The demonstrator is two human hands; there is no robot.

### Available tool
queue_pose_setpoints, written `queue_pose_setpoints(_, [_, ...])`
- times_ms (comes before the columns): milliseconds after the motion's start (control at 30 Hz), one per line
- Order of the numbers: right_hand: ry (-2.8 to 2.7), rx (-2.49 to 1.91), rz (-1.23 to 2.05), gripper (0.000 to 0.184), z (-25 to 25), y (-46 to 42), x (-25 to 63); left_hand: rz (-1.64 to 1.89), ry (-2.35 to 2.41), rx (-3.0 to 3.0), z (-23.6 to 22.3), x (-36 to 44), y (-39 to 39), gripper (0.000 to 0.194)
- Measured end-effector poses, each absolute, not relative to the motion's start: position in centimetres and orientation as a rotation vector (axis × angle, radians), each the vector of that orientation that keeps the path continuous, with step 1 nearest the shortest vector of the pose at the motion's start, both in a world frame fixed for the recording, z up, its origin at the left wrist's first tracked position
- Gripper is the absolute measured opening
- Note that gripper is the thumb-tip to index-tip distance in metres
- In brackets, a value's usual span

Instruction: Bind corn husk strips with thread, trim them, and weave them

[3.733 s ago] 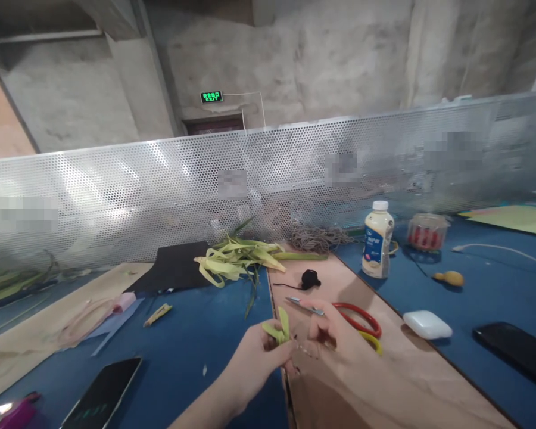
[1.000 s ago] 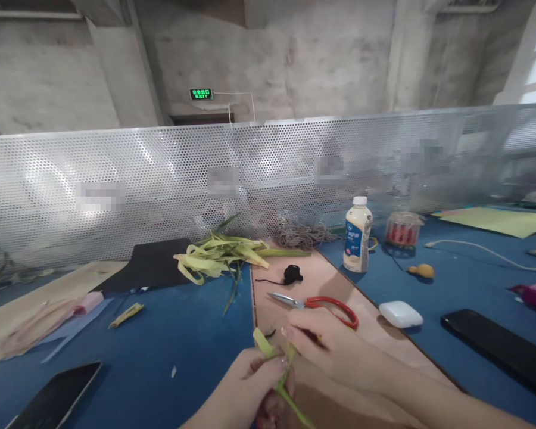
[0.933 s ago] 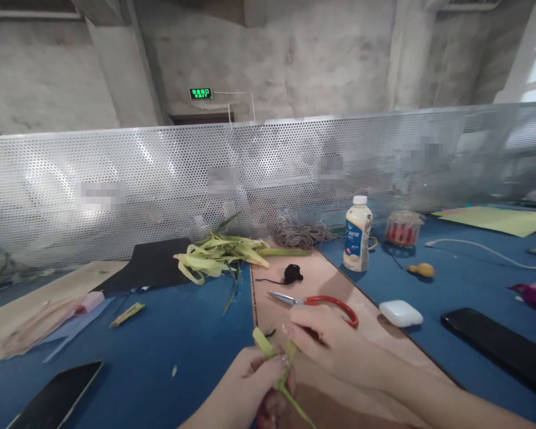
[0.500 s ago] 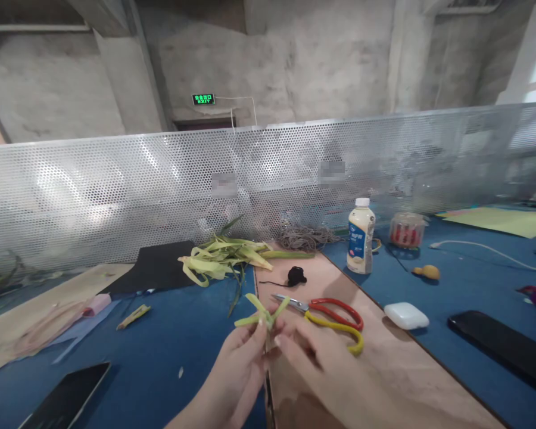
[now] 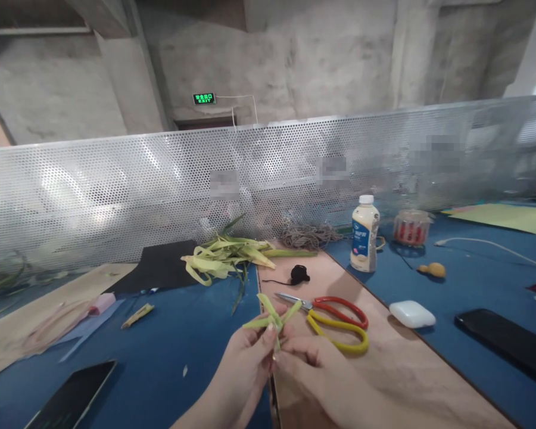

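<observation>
A small piece of pale green corn husk strips, its ends fanning outward, is pinched in my left hand. The thumb presses on the spot where the strips cross. My right hand has its thumb and fingertips closed on the lower end of the same piece, partly hidden by the fingers. Just beyond my right hand lie scissors with one red and one yellow handle, blades pointing left. A small black ball of thread sits behind them, its loose end trailing left. Farther back is a heap of corn husks.
A bottle, a clear tub, a small gourd, a white case and a black phone stand or lie rightward. Another phone lies left. A perforated metal screen runs behind the table.
The view has shifted slightly, so the table items appear farther right. My right fingertips have drawn in under the husk piece, closer to my left hand. My left hand keeps its pinch.
</observation>
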State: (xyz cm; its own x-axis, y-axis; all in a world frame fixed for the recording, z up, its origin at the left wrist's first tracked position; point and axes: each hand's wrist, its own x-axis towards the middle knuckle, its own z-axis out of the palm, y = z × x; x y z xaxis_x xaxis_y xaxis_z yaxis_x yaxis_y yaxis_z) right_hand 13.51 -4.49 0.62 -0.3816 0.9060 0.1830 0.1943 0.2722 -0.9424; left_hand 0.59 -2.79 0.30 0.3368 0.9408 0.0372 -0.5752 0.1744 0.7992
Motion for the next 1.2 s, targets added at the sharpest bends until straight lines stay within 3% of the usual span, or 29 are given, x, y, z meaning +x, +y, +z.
queue_pose_setpoints(233, [-1.833, -1.031, 1.181, 0.03, 1.1, -5.2, 13.7, 1.126, 0.665, 0.801, 0.8, 1.0, -3.0, 0.051])
queue_pose_setpoints(567, [-1.849, -0.984, 1.227, 0.028, 1.1, -5.5, 13.1, 1.181, 0.723, 0.827, 0.6, 0.6, -2.4, 0.045])
queue_pose_setpoints(667, [-1.799, -1.11, 0.979, 0.025, 1.1, -5.1, 13.5, 1.201, 0.647, 0.838, 1.4, 0.4, -2.5, 0.034])
queue_pose_setpoints(800, [-1.834, -1.128, 0.333, 0.015, 1.6, -4.7, 15.1, 1.169, 0.683, 0.897, 2.0, 0.3, -3.1, 0.026])
queue_pose_setpoints(900, [-1.956, -0.962, 0.025, 0.024, 1.9, -4.3, 15.8, 1.137, 0.678, 1.004, 1.4, 0.5, -3.3, 0.027])
queue_pose_setpoints(1200, [-2.08, -0.979, 0.3, 0.016, 1.8, -4.5, 14.9, 1.227, 0.777, 1.117, 0.3, 0.6, -3.0, 0.036])
